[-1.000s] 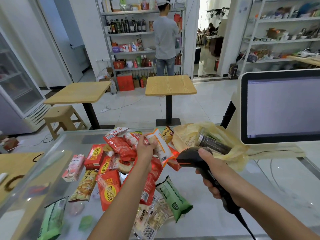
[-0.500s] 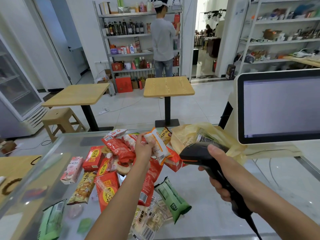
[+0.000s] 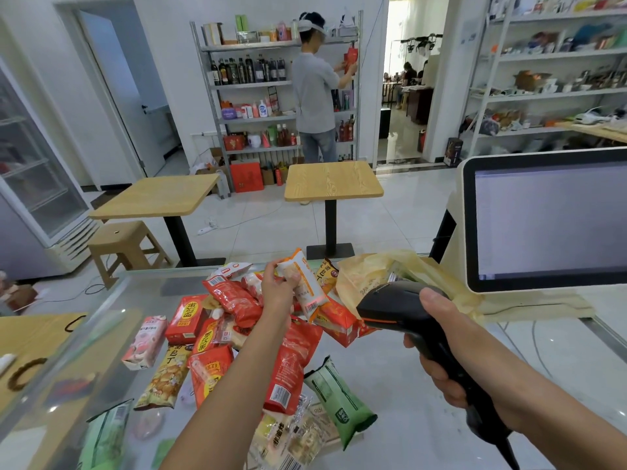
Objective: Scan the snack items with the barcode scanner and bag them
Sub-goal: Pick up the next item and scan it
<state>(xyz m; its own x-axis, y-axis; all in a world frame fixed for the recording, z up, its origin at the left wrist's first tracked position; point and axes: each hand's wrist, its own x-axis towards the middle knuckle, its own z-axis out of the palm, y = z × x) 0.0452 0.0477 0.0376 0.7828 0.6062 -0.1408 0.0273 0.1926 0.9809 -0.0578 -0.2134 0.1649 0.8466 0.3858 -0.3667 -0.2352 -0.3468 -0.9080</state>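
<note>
From the head camera, the left hand (image 3: 278, 293) is raised over a heap of snack packets (image 3: 217, 330) on the glass surface (image 3: 407, 418). Its fingers and thumb are curled round the upper part of a white-and-orange packet (image 3: 303, 286). The packet hangs tilted, its barcode end lowest and nearest the barcode scanner (image 3: 397, 310).

The right hand (image 3: 437, 351) is wrapped round the scanner's black handle, thumb lying along the top. The scanner's head points left toward the held packet, just beside it; whether the two touch is hard to judge from this angle.

Behind the scanner a yellow plastic bag (image 3: 424, 269) lies crumpled on the surface, with what seems to be something already inside it. A green packet (image 3: 339, 398) and a long red packet (image 3: 288, 364) lie at the near side of the heap, under the left forearm.

A screen (image 3: 549, 218) stands at the right. Beyond the surface are two wooden tables (image 3: 334, 179) and a person (image 3: 314, 93) facing a shelf of bottles (image 3: 251, 71).
</note>
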